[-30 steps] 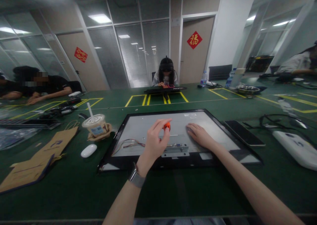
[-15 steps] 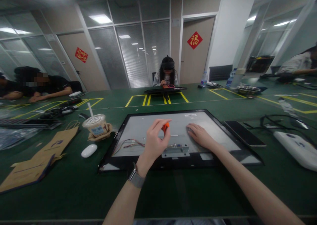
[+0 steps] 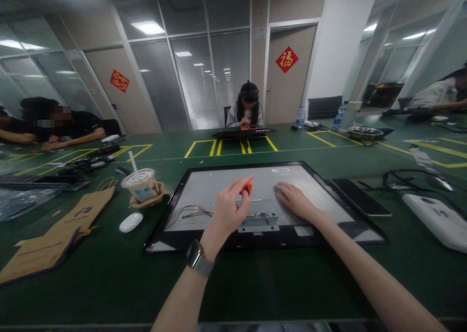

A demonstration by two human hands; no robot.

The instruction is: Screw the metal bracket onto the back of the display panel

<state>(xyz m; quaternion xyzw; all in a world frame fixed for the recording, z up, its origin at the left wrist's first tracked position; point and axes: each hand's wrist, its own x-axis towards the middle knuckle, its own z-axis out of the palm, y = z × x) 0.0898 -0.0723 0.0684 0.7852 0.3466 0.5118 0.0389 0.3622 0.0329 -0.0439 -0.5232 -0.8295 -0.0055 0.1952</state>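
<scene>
A display panel [image 3: 204,186] lies back side up on the table, its grey metal back framed by a black border. Over its middle, my left hand [image 3: 229,205] grips a small orange-and-black tool handle [image 3: 248,188] between curled fingers and thumb; the rest of that tool is hidden. My right hand [image 3: 292,198] rests palm down with fingers stretched on the panel's back. Close to my left hand sits a metal bracket with connector ports [image 3: 260,222]. Thin coloured wires [image 3: 189,211] run across the panel left of it.
On the left stand a drink cup with a straw [image 3: 142,186], a white oval case [image 3: 131,222] and a brown paper bag [image 3: 73,225]. To the right lie a black phone [image 3: 359,197], cables and a white device [image 3: 438,220]. Several people sit around the table.
The orange-and-black handle has turned and shifted slightly to the right in my left hand, whose fingers moved a little. My right hand stays where it was.
</scene>
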